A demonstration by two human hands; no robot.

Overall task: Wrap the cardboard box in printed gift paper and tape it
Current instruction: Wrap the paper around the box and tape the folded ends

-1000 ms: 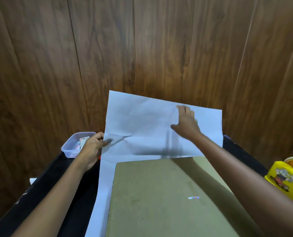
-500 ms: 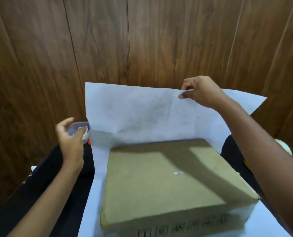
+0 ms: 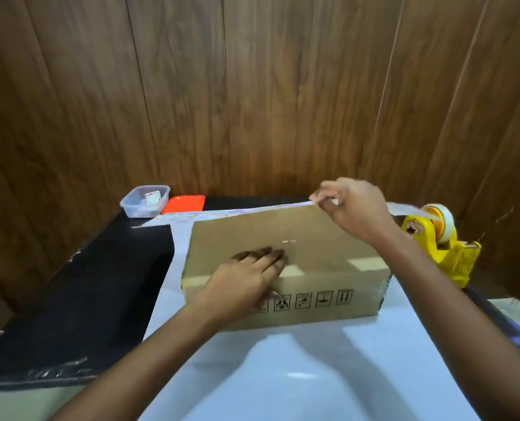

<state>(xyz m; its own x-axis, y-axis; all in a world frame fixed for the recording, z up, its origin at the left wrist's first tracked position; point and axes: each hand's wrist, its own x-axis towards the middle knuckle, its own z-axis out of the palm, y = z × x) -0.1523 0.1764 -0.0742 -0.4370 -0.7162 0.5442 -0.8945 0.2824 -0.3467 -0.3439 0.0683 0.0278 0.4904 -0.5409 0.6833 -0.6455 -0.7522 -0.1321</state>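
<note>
A brown cardboard box [image 3: 313, 238] lies on a sheet of gift paper [image 3: 298, 375] whose white back faces up. My left hand [image 3: 246, 278] rests flat on the box top near its front edge, fingers straight. Over the box's far right corner, my right hand [image 3: 353, 208] pinches the paper's far edge, which is drawn low along the back of the box. That edge shows its printed side [image 3: 192, 214] at the far left. Handling symbols are printed on the box's front face.
A yellow tape dispenser [image 3: 441, 247] with a tape roll stands right of the box. A clear plastic tub [image 3: 144, 201] and an orange lid [image 3: 184, 205] sit at the back left on the black table [image 3: 85, 299]. Wood panelling closes the back.
The far flap of paper, held upright before, has come down toward the box's back edge with my right hand. My left hand moved from the air onto the box top.
</note>
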